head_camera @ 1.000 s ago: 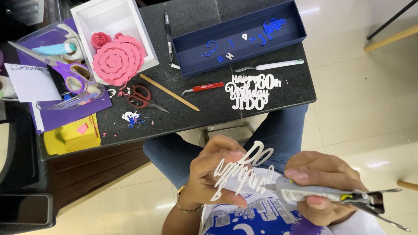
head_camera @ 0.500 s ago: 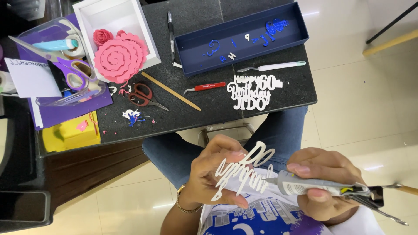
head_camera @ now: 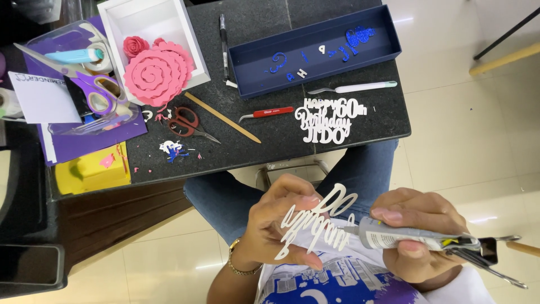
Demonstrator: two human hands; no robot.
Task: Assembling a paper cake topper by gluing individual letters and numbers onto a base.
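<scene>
Below the worktop, the left hand pinched a white lettering cutout; the right hand gripped a glue tube touching it.

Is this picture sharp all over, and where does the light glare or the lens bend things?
Head view: sharp on the left hand, its white paper cutout, the right hand and its glue tube; bright glare patches on the pale tiled floor; the black table edges bow from the wide lens; the far left corner is dark, detail lost.
</scene>
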